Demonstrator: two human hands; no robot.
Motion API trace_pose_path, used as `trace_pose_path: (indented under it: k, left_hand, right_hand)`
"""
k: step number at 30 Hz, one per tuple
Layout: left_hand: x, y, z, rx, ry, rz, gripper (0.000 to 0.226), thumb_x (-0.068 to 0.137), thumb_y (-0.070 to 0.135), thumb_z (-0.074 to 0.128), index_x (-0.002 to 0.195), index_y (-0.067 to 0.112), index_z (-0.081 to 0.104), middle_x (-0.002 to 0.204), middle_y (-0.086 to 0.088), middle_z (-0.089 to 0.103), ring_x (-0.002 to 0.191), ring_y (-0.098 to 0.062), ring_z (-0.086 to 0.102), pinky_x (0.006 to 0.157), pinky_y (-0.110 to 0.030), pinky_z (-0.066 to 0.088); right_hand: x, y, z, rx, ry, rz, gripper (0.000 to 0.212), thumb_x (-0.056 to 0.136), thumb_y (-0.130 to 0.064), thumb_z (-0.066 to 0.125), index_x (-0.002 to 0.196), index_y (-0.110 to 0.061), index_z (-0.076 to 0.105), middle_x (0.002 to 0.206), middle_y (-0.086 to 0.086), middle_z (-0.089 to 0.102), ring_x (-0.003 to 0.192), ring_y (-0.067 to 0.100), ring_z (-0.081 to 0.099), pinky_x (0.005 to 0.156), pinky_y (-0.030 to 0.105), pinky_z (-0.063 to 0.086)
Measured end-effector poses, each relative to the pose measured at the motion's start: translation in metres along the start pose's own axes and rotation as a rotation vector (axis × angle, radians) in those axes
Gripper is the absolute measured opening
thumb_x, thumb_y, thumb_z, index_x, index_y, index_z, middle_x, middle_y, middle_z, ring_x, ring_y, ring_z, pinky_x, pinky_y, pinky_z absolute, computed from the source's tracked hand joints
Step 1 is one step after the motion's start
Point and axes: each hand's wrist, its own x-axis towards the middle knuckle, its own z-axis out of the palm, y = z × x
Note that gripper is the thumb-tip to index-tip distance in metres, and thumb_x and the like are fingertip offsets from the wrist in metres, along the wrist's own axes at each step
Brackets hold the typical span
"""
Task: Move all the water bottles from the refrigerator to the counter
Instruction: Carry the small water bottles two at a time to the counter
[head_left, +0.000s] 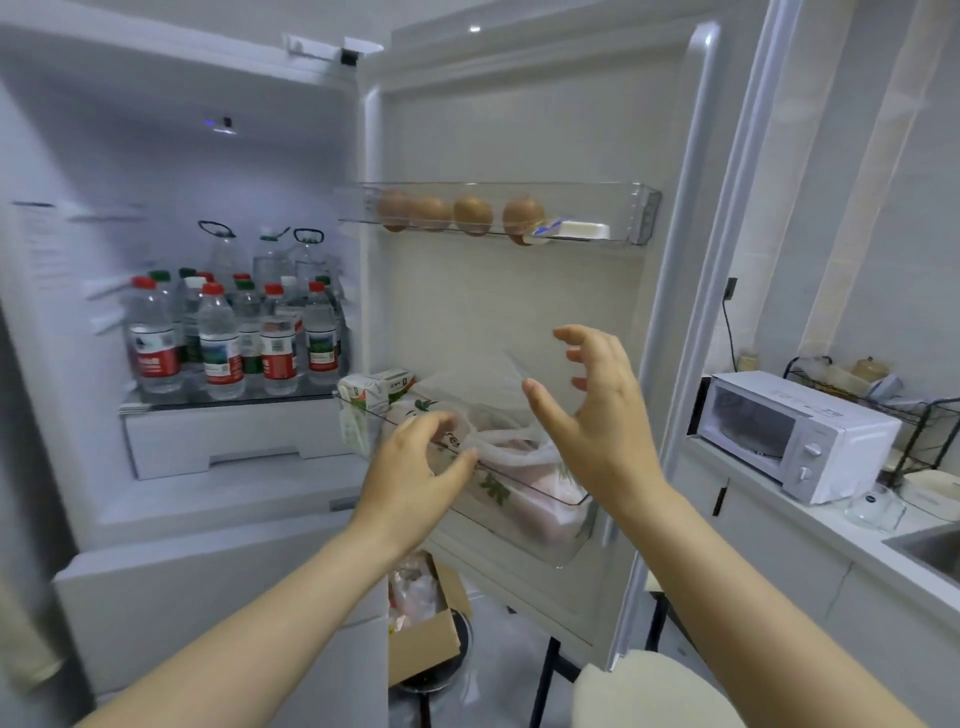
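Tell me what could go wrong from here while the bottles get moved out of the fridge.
The water bottles stand packed tight on the shelf; pulling one may topple its neighbours.
The left hand and right hand hover empty by the door bin; reaching across could snag its plastic bag.
The counter beside the microwave looks crowded, so bottles might knock the glass dish.

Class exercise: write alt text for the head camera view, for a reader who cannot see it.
A left hand and a right hand, both empty, reach toward an open refrigerator whose shelf is packed with water bottles. Its door bins hold eggs and bagged food; a microwave sits on the counter to the right.
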Motion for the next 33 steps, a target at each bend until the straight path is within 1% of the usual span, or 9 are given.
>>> trace_pose_path:
  k: [4,11,14,17,20,23,27,29,33]
  left_hand:
    - [-0.002,-0.028,-0.060,0.003,0.087,-0.007,0.038,0.088,0.030,0.067,0.125,0.022,0.059,0.120,0.009,0.060,0.107,-0.003,0.054,0.091,-0.016,0.040]
    - [0.003,-0.093,-0.171,0.050,0.180,0.003,0.037,0.089,0.024,0.066,0.125,0.020,0.059,0.121,0.009,0.061,0.111,-0.005,0.056,0.098,-0.025,0.046]
    - [0.011,-0.119,-0.211,0.036,0.206,0.022,0.035,0.089,0.021,0.066,0.123,0.019,0.060,0.117,0.009,0.063,0.109,-0.004,0.057,0.095,-0.017,0.044]
    - [0.018,-0.147,-0.241,0.055,0.207,0.022,0.035,0.089,0.020,0.065,0.124,0.020,0.060,0.119,0.009,0.062,0.109,-0.002,0.057,0.092,-0.009,0.041]
    - [0.022,-0.177,-0.257,0.188,0.141,0.039,0.041,0.090,0.019,0.062,0.130,0.019,0.056,0.127,0.007,0.059,0.116,-0.004,0.053,0.098,-0.014,0.037]
    - [0.029,-0.206,-0.265,0.282,0.080,0.016,0.044,0.091,0.021,0.060,0.135,0.017,0.051,0.134,0.005,0.054,0.124,-0.008,0.049,0.100,-0.016,0.032]
    - [0.052,-0.236,-0.266,0.334,0.080,0.003,0.044,0.091,0.021,0.060,0.134,0.016,0.052,0.133,0.004,0.054,0.123,-0.010,0.050,0.098,-0.014,0.030]
    - [0.067,-0.250,-0.263,0.361,0.077,-0.006,0.045,0.092,0.022,0.060,0.135,0.016,0.051,0.132,0.003,0.054,0.122,-0.011,0.050,0.098,-0.016,0.032]
    - [0.097,-0.276,-0.253,0.431,0.069,-0.031,0.048,0.092,0.025,0.059,0.138,0.018,0.048,0.136,0.003,0.053,0.123,-0.014,0.049,0.101,-0.021,0.034]
  right_hand:
    - [0.007,-0.038,0.051,0.045,-0.046,-0.022,0.044,0.087,-0.026,0.069,0.126,-0.014,0.052,0.122,0.000,0.054,0.110,0.013,0.054,0.090,0.037,0.051]
    - [0.020,-0.105,0.153,0.111,-0.128,0.015,0.031,0.088,-0.023,0.068,0.116,-0.016,0.058,0.113,-0.003,0.062,0.104,0.012,0.058,0.090,0.033,0.049]
    - [0.022,-0.129,0.199,0.145,-0.138,0.035,0.028,0.088,-0.023,0.068,0.114,-0.015,0.060,0.109,-0.005,0.062,0.103,0.012,0.059,0.089,0.030,0.049]
    - [0.016,-0.143,0.241,0.159,-0.165,0.067,0.028,0.088,-0.024,0.068,0.115,-0.016,0.061,0.110,-0.005,0.063,0.104,0.011,0.058,0.092,0.032,0.050]
    - [0.006,-0.146,0.278,0.070,-0.220,0.035,0.031,0.089,-0.024,0.067,0.117,-0.014,0.060,0.114,-0.004,0.063,0.107,0.013,0.058,0.091,0.026,0.045]
    - [0.004,-0.142,0.308,-0.011,-0.305,0.000,0.033,0.090,-0.026,0.065,0.120,-0.015,0.059,0.118,-0.003,0.062,0.111,0.014,0.057,0.088,0.022,0.041]
    - [0.018,-0.129,0.341,-0.034,-0.352,0.010,0.034,0.091,-0.028,0.064,0.123,-0.017,0.056,0.121,-0.003,0.060,0.113,0.014,0.056,0.090,0.024,0.043]
    - [0.028,-0.120,0.358,-0.041,-0.368,-0.001,0.035,0.092,-0.028,0.063,0.124,-0.017,0.056,0.123,-0.003,0.059,0.115,0.015,0.055,0.091,0.025,0.042]
    - [0.052,-0.098,0.390,-0.050,-0.387,-0.035,0.035,0.092,-0.029,0.061,0.125,-0.018,0.055,0.125,-0.003,0.058,0.114,0.017,0.056,0.091,0.033,0.048]
